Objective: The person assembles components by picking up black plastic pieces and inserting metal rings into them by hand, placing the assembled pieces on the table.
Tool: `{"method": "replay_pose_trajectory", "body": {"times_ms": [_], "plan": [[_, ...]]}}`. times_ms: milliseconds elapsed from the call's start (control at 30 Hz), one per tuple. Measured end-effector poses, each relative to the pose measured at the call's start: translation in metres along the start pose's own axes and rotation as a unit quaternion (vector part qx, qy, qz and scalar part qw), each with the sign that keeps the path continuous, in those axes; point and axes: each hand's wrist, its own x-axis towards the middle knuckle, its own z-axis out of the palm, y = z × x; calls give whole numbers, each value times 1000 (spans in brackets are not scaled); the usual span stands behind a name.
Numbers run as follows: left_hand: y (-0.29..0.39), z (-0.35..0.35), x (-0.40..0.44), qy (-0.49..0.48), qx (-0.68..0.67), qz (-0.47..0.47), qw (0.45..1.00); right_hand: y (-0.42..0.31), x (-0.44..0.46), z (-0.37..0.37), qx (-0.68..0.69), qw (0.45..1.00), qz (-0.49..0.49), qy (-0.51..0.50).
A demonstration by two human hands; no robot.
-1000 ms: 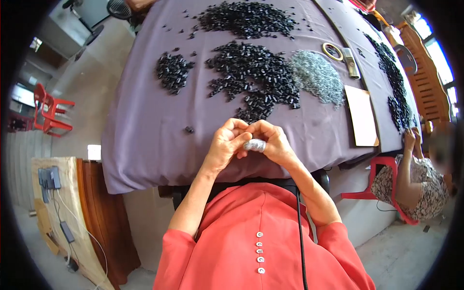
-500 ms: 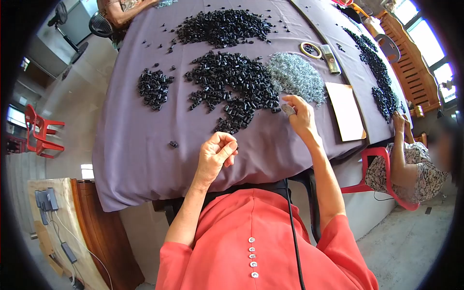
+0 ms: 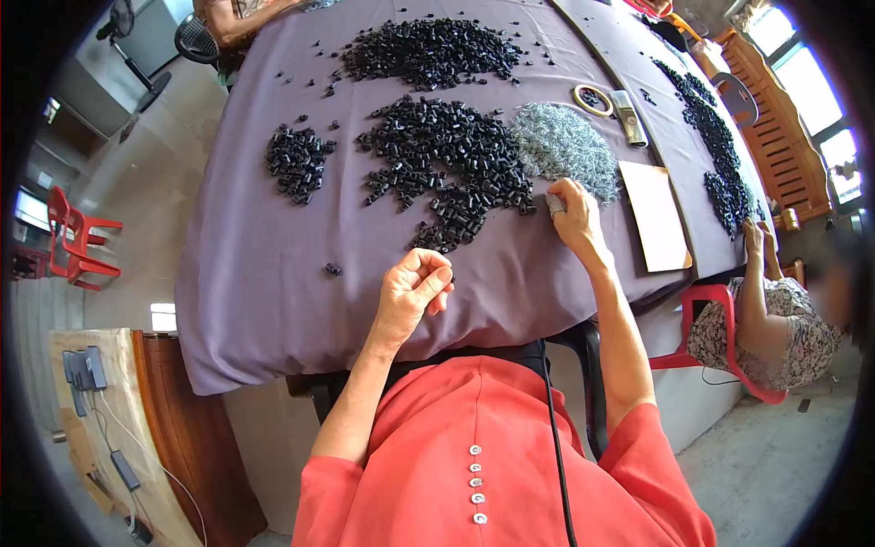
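My left hand point(image 3: 416, 290) is closed in a pinch above the cloth at the near side of the table. A dark bit shows at its fingertips, looking like one of the small black plastic pieces. My right hand point(image 3: 580, 221) has its fingers curled together at the near edge of a pile of small clear pieces point(image 3: 565, 146); whatever they grip is hidden. A greyish wrap point(image 3: 555, 205) covers one of its fingers. Between and beyond the hands spreads a large heap of black plastic pieces point(image 3: 456, 150), with a smaller black heap point(image 3: 299, 164) at the left.
Another black heap point(image 3: 433, 50) lies farther back. A tape roll point(image 3: 592, 100), a small slim box point(image 3: 628, 118) and a pale card point(image 3: 656, 216) lie to the right. A co-worker point(image 3: 766, 319) sits at the right edge; another person's arm point(image 3: 241, 23) rests at the far left corner.
My right hand has curled its fingers in more at the edge of the clear pile. My left hand keeps its pinch. The view has shifted slightly.
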Motion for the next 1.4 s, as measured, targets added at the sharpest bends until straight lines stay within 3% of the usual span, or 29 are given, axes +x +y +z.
{"method": "replay_pose_trajectory", "body": {"times_ms": [267, 467, 600, 733, 800, 900, 1000, 1100, 1233, 1400], "plan": [[-1, 0, 0, 2, 0, 0, 1000, -2, -9, -1, 63, 994, 48, 69], [0, 0, 1, 0, 5, -1, 1000, 9, -8, 3, 25, 995, -9, 98], [4, 4, -1, -2, -4, -4, 1000, -1, -3, 0, -22, 998, 18, 58], [16, 1, -6, 25, 121, 1, 992, 6, -3, 6, -64, 997, 3, 37], [30, -8, -9, 124, 288, 64, 948, 2, -8, 10, -108, 993, -13, 46], [43, -33, -11, 219, 416, 122, 874, -6, -15, 16, -142, 987, -6, 80], [44, -55, -12, 279, 552, 105, 779, -10, -17, 20, -136, 985, 27, 98], [41, -67, -12, 299, 599, 68, 740, -8, -19, 20, -109, 988, 20, 109], [45, -68, -13, 318, 629, 55, 708, -8, -21, 19, -108, 988, 5, 108], [51, -48, 1, 290, 597, 124, 738, -14, -21, 17, -107, 988, 6, 113]]}}
